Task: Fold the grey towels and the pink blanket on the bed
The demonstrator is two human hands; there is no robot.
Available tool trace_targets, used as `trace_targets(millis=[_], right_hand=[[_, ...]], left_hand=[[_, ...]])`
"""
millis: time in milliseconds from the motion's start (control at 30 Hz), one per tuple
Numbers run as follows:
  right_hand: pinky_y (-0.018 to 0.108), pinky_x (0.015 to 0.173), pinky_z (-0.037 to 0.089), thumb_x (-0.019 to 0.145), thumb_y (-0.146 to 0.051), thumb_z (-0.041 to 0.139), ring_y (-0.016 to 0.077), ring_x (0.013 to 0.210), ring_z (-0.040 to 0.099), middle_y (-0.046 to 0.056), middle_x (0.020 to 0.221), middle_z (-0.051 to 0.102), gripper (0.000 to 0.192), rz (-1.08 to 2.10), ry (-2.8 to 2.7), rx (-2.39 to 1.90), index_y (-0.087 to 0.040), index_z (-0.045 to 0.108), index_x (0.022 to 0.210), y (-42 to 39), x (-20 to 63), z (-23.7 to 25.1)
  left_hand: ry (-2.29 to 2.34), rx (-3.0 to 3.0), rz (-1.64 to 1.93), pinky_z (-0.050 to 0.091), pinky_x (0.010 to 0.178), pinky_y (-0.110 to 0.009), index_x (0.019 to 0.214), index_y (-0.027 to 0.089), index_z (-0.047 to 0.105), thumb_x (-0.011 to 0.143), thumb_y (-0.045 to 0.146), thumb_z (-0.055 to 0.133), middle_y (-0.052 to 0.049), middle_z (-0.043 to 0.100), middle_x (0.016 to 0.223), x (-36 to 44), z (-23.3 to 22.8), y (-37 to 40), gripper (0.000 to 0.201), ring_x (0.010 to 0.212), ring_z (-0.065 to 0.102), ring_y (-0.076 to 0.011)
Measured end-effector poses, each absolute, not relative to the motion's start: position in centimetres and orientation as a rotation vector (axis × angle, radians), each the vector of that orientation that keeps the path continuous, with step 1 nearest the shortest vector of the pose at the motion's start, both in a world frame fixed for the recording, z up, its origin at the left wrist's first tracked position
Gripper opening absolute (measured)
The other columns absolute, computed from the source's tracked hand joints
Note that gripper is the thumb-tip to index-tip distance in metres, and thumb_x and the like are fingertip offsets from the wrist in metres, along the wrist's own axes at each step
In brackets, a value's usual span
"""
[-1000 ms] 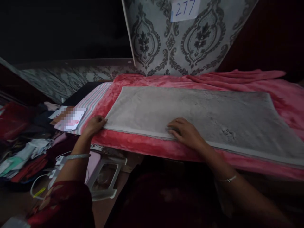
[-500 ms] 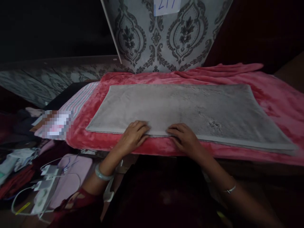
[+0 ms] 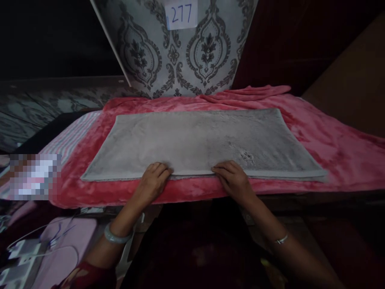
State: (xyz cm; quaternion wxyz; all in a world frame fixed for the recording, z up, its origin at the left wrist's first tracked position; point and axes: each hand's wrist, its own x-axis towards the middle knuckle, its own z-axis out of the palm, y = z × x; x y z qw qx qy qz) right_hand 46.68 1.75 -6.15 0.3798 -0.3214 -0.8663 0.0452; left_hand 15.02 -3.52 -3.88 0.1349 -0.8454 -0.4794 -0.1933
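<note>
Grey plush mat (image 3: 198,140), seemingly soft and limp, lay on red blanket (image 3: 331,144); left hand (image 3: 153,182) and right hand (image 3: 233,178) lay open-fingered at its near edge, gripping nothing.

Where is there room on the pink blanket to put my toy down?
The pink blanket is bare on its right part, past the grey mat's right edge. A thinner bare strip runs left of the mat, beside the striped cloth. The near edge is crowded: the left hand and right hand rest there.
</note>
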Motion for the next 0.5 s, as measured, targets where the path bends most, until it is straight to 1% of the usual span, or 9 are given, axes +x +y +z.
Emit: trace_targets(millis=[100, 267, 367, 500], right_hand=[[0.041, 0.085, 0.052, 0.099, -0.014, 0.047, 0.0228, 0.094, 0.06, 0.009, 0.1, 0.07, 0.031, 0.099, -2.216, -0.869, -0.023, 0.076, 0.108, 1.6, 46.4, -6.5], [0.042, 0.09, 0.049, 0.097, -0.013, 0.048, 0.0247, 0.104, 0.059, 0.01, 0.109, 0.068, 0.034, 0.031, -2.216, -1.077, -0.023, 0.073, 0.118, 1.3, 48.0, -6.1], [0.045, 0.093, 0.049, 0.096, -0.014, 0.048, 0.0262, 0.106, 0.059, 0.011, 0.112, 0.068, 0.036, -0.014, -2.105, -1.203, -0.023, 0.071, 0.121, 1.3, 51.0, -5.8], [0.046, 0.095, 0.049, 0.093, -0.014, 0.048, 0.0269, 0.107, 0.06, 0.011, 0.114, 0.069, 0.036, -0.132, -1.939, -1.346, -0.021, 0.072, 0.12, 1.6, 56.1, -6.0]], left_hand=[[-1.411, -2.467, -0.546, 0.048, 0.076, -0.038, 0.102, 0.019, 0.071, 0.096, 0.011, 0.042, -0.011, 0.068, 0.093, 14.9, -3.8, -3.5, 0.031, 0.087, 0.058, -0.0242], [-1.452, -2.477, -0.529, 0.05, 0.076, -0.042, 0.101, 0.023, 0.072, 0.095, 0.018, 0.044, -0.011, 0.067, 0.092, 14.7, -3.2, -3.0, 0.029, 0.086, 0.06, -0.027], [-1.387, -2.447, -0.545, 0.051, 0.075, -0.044, 0.105, 0.025, 0.072, 0.094, 0.022, 0.044, -0.013, 0.069, 0.1, 15.3, -3.0, -2.3, 0.03, 0.089, 0.062, -0.0296], [-1.277, -2.498, -0.539, 0.053, 0.08, -0.044, 0.118, 0.025, 0.071, 0.095, 0.02, 0.042, -0.014, 0.07, 0.117, 18.4, -2.9, -0.8, 0.038, 0.098, 0.064, -0.0309]])
